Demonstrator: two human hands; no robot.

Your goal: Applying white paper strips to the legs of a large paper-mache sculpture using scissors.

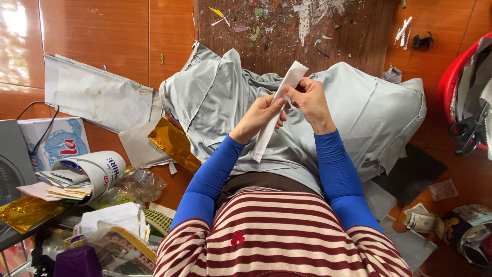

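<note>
— Head view is showing what, nearest the body?

— Both hands are meeting over the lap. The left hand (pixel 259 117) is pinching the white paper strip (pixel 277 107) from below, fingers closed on it, while the right hand (pixel 309 100) is gripping its upper part — likely keeping it taut.

— And beyond?

— Grey fabric (pixel 359 113) is lying draped across the legs, perhaps catching scraps; farther off, a brown mat (pixel 287 36) is lying littered with bits.
</note>
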